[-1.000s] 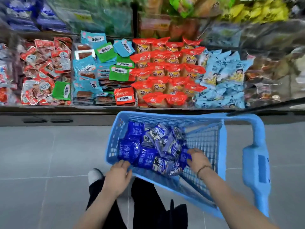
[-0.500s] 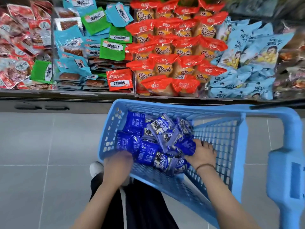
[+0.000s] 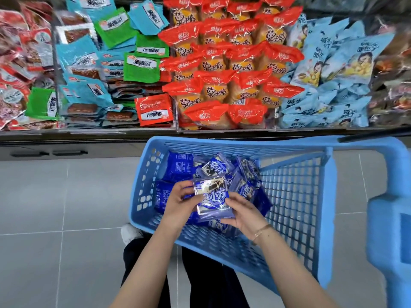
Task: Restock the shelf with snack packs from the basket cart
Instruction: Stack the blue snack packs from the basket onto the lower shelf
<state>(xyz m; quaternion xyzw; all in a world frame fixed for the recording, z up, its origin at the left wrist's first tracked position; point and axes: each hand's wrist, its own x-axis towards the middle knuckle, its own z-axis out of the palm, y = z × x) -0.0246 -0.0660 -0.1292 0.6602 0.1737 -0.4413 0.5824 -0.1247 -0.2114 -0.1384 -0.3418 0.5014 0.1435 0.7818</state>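
A light blue basket cart [image 3: 295,210] stands in front of me with several dark blue snack packs [image 3: 180,166] heaped in its left half. Both hands are inside it, holding one blue and clear snack pack [image 3: 212,196] above the heap. My left hand [image 3: 180,202] grips the pack's left edge. My right hand [image 3: 243,213] grips its lower right corner. Beyond the cart, the shelf [image 3: 155,132] is filled with rows of packs.
On the shelf lie red packs at far left, blue and green packs [image 3: 142,67], orange-red bread packs [image 3: 224,70] in the middle and pale blue bags [image 3: 333,70] at right. The cart's handle [image 3: 391,218] rises at right. Grey tiled floor [image 3: 55,207] lies to the left.
Both hands have come together over the heap and lifted one blue pack between them. The view has moved closer to the shelf and cart.
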